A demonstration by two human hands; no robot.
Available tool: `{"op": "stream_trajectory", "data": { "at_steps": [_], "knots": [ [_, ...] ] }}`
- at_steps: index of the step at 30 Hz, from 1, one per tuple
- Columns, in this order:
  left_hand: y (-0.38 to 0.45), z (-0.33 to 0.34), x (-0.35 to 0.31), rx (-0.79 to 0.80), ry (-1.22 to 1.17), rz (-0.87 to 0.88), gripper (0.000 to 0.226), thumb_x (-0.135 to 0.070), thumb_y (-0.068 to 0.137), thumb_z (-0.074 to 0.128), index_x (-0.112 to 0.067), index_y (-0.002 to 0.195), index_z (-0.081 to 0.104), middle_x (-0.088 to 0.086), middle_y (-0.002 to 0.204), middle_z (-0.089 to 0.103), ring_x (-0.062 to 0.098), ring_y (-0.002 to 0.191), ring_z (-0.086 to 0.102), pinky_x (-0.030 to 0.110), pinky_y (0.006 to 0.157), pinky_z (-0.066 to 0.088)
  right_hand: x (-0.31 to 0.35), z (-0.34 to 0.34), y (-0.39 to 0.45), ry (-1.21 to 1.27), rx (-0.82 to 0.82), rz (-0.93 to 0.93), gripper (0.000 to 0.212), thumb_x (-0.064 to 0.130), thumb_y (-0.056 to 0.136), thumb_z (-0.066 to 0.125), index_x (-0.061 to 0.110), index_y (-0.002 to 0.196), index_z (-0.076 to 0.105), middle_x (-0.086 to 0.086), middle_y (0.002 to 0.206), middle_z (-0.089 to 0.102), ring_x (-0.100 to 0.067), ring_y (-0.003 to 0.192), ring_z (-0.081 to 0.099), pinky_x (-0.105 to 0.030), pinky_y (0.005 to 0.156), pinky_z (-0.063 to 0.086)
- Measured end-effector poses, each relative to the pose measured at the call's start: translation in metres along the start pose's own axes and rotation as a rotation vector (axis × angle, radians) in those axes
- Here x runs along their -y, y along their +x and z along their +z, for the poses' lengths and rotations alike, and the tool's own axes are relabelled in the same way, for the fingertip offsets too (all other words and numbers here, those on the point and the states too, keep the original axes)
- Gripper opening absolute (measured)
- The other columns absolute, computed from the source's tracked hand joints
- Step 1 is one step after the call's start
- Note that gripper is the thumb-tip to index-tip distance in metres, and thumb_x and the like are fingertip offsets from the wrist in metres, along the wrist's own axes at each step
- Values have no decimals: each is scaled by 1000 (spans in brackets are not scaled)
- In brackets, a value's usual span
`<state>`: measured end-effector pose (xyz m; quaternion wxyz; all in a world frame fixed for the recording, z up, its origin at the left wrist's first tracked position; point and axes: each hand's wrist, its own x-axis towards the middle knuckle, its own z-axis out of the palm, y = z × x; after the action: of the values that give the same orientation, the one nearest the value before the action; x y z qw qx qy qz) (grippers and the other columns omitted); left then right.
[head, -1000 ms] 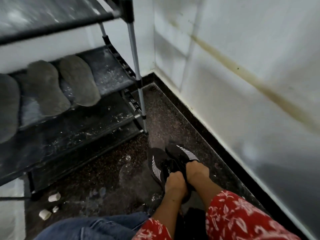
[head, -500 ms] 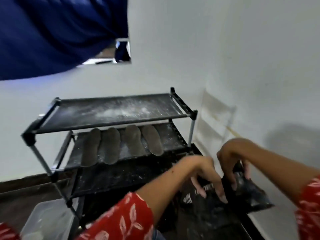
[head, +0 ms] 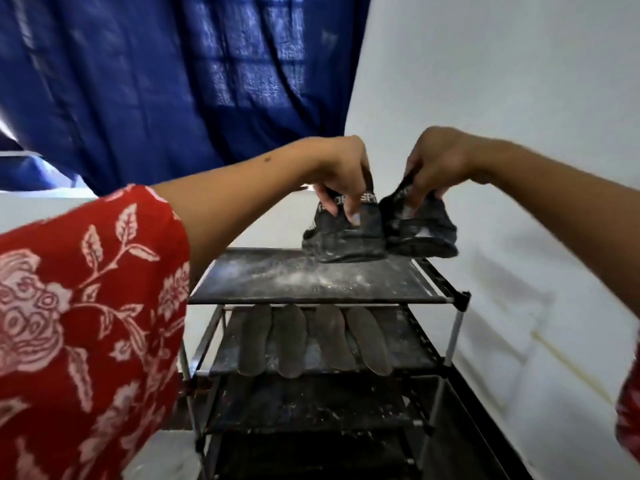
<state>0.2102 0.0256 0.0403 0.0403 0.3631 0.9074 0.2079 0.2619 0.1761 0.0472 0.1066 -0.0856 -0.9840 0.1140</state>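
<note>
Seen from the head camera, your left hand (head: 341, 174) pinches the collar of one black shoe (head: 346, 237) and your right hand (head: 438, 164) pinches the other shoe (head: 422, 230). Both shoes are at the far right corner of the top shelf (head: 277, 282); I cannot tell whether the soles touch it. The other shoe seems to hang past the shelf's right edge, so letting go there could drop it beside the wall. Fingertip pinches on soft fabric may slip. A fallen shoe could knock the insoles (head: 311, 341) below.
</note>
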Motion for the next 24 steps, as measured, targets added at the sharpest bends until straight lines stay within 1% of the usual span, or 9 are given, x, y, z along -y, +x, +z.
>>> {"op": "stream_trajectory", "data": {
  "at_steps": [2,4,8,10,13,17,21,23,24],
  "knots": [
    [10,3,22,-70,100,-21,37,2,59,86,-6,91,67,6,74,61,21,59,64,25,46,56,10,28,18,-93,-149,-63,33,19,53,86,13,83,74,-6,76,70,-19,66,61,-24,59,44],
    [22,14,47,-111,193,-50,35,-1,59,86,-8,87,66,11,79,66,22,56,65,28,51,56,16,64,37,-67,-276,-90,30,16,57,82,13,85,74,-7,84,71,-21,74,62,-24,64,44],
    [43,42,92,-206,336,-63,35,-4,59,84,-7,89,68,11,92,67,26,84,63,32,67,51,22,133,64,-1,-408,-102,22,7,68,67,9,90,70,-12,91,68,-30,83,61,-34,72,52],
    [50,52,112,-228,346,-71,26,0,61,80,-10,78,63,10,86,63,26,82,60,32,62,45,26,159,70,3,-445,-114,20,3,70,63,5,90,67,-14,86,67,-32,79,59,-35,66,51],
    [58,66,138,-249,356,-78,35,4,63,74,-19,62,48,4,70,52,24,69,55,30,54,40,30,188,77,14,-462,-146,17,0,72,60,3,88,65,-14,81,66,-32,74,57,-35,61,48],
    [63,79,157,-240,336,-86,29,3,63,75,-15,70,54,3,71,51,22,68,55,28,55,41,31,211,79,1,-485,-186,19,-1,74,58,3,91,64,-17,83,63,-34,76,56,-33,60,40],
    [65,92,163,-258,309,-68,22,3,70,69,-13,82,58,8,84,57,24,74,57,29,58,41,28,222,71,-1,-521,-207,16,0,76,56,0,91,62,-21,81,59,-38,75,54,-32,57,33],
    [63,94,163,-288,312,-49,21,0,74,65,-11,91,59,10,92,57,25,81,57,30,64,43,26,220,67,-32,-522,-171,18,4,77,57,4,95,62,-21,85,60,-38,79,56,-34,58,38],
    [60,94,162,-305,309,-29,23,-2,75,64,-10,97,59,11,99,58,27,87,57,32,68,45,25,218,66,-67,-520,-142,22,6,78,58,6,99,62,-22,88,61,-39,83,56,-38,63,42]
  ]
}}
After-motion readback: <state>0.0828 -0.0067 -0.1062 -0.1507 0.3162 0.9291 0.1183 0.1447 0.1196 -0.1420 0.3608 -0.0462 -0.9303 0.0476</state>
